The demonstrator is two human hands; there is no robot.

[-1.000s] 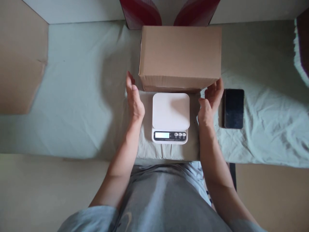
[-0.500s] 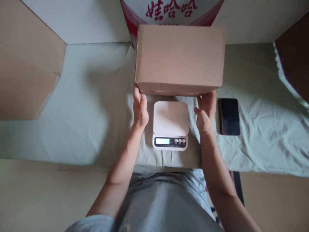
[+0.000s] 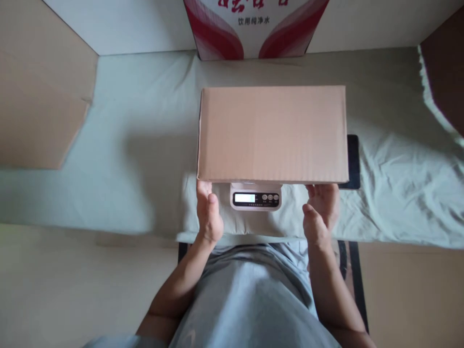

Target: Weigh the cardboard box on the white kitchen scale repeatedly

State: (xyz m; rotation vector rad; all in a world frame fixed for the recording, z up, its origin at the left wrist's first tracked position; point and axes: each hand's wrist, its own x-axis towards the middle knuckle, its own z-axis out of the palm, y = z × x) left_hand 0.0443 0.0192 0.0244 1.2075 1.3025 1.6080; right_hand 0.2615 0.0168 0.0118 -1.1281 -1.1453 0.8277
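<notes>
A closed brown cardboard box (image 3: 272, 133) is level over a white digital kitchen scale (image 3: 235, 207), covering most of its plate. Only the scale's front, with a lit display and several round buttons, shows. My left hand (image 3: 209, 212) holds the box near its front left corner, fingertips hidden beneath it. At the front right, my right hand (image 3: 321, 212) supports the box the same way, thumb pointing up. Whether the box touches the scale's plate, I cannot tell. Partly covered by the box's right side is a black phone (image 3: 354, 162).
A pale green cloth (image 3: 145, 101) covers the work surface. Behind stands a red and white carton (image 3: 253, 36) with Chinese lettering. Large cardboard pieces flank the surface, one at the left (image 3: 39, 92) and a darker one at the right (image 3: 445, 87).
Both hands have brought the box toward me, from behind the scale to over it. It now hides the scale's plate and part of the phone. The view has tilted slightly.
</notes>
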